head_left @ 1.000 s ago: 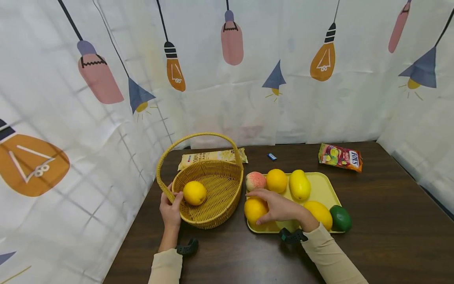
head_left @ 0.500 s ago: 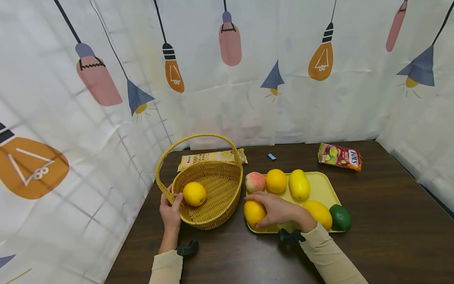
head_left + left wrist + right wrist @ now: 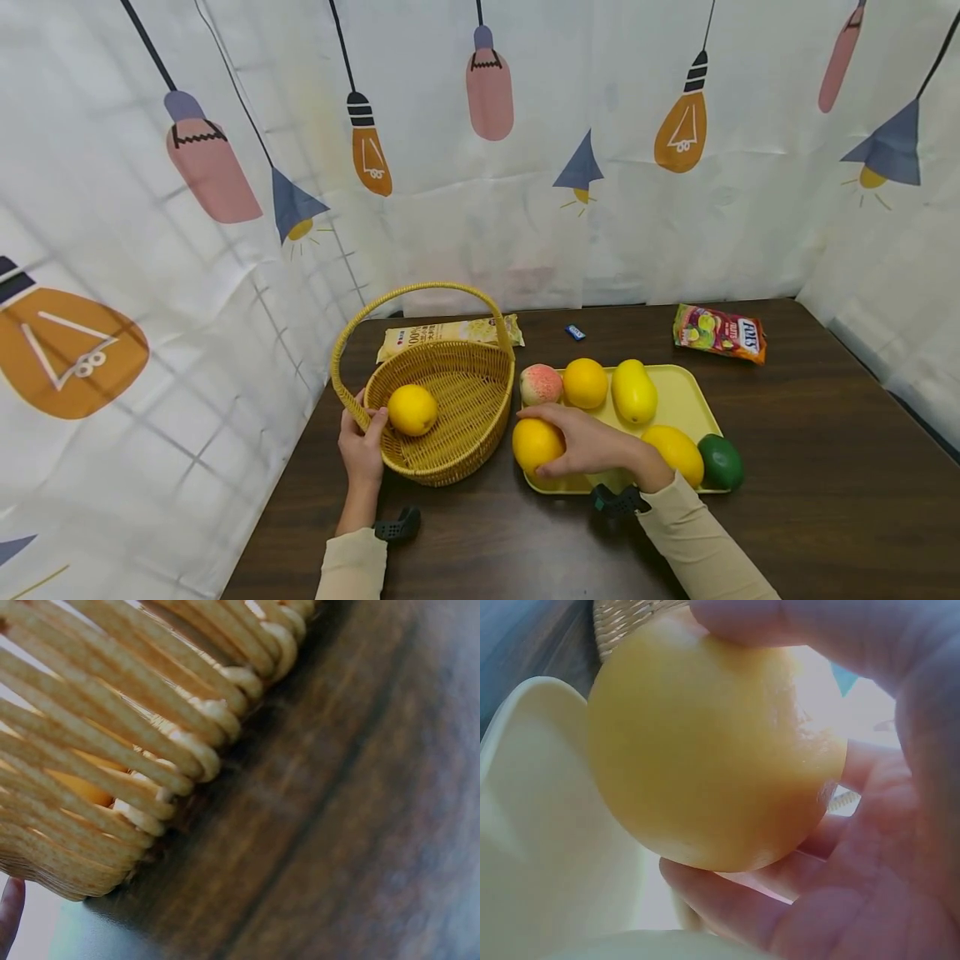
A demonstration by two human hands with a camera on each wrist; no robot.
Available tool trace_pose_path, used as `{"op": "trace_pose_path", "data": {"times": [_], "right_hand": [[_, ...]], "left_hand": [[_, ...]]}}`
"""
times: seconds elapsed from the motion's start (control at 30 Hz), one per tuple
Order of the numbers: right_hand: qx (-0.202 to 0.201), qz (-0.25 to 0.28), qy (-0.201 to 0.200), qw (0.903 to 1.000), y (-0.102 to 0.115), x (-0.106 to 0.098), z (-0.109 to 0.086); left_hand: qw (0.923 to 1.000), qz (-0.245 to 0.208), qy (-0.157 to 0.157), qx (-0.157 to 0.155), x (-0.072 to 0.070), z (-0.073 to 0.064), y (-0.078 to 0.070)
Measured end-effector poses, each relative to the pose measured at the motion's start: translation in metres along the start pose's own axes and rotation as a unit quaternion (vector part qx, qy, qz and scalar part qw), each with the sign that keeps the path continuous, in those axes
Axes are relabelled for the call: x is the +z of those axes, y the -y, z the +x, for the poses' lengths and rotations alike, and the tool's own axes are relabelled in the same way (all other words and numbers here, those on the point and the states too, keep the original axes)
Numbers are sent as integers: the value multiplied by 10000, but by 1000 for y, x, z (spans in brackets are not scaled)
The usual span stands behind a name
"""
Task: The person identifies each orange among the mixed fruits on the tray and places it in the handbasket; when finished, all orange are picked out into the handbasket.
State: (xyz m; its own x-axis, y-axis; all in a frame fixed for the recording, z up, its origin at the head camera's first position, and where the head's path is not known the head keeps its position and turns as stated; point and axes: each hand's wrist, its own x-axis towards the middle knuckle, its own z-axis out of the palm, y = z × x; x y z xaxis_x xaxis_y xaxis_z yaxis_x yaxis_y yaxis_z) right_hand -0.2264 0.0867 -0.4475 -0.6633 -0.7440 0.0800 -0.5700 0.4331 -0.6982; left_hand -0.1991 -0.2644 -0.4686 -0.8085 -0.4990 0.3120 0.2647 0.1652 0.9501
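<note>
With fingers and thumb curled round it, my right hand [image 3: 596,442] holds an orange [image 3: 536,448] at the near left corner of the yellow tray [image 3: 684,392]. The right wrist view shows the orange [image 3: 712,750] between thumb and fingers, close over the tray wall [image 3: 547,712]. At the left, my left hand [image 3: 362,450] grips the rim of a woven basket [image 3: 480,442] by the foot of its arched handle. Inside the basket lies another orange [image 3: 412,410]. The left wrist view is filled by the basket's weave [image 3: 112,735], with one fingertip [image 3: 10,911] at the edge.
On the tray are a peach [image 3: 541,385], another orange [image 3: 585,383], a yellow pear-shaped fruit [image 3: 633,392], a mango-like fruit [image 3: 675,452] and a green avocado [image 3: 721,461]. Behind lie a long snack packet [image 3: 450,331], a small blue wrapper [image 3: 575,332] and a candy bag [image 3: 720,333].
The right hand and its orange have shifted very slightly left, and more of the orange shows. My left hand and the basket have stayed in place.
</note>
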Motion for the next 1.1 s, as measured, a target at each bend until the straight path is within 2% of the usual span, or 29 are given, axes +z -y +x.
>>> {"op": "trace_pose_path", "data": {"times": [0.23,0.53,0.8,0.93,1.1], "right_hand": [[-59,25,-249,9997,2,-1,1],[-216,251,-951,9949,8,-4,1],[-458,810,-1443,9851,17,-2,3],[-525,908,-1599,9815,23,3,7],[-481,948,-1590,9815,35,9,11]], "left_hand": [[10000,5,-12,43,-1,0,2],[9999,-120,50,105,-2,1,3],[9998,-66,-152,146,-2,10,34],[9997,-41,-187,181,-2,11,37],[9997,-194,-128,51,-2,10,32]]}}
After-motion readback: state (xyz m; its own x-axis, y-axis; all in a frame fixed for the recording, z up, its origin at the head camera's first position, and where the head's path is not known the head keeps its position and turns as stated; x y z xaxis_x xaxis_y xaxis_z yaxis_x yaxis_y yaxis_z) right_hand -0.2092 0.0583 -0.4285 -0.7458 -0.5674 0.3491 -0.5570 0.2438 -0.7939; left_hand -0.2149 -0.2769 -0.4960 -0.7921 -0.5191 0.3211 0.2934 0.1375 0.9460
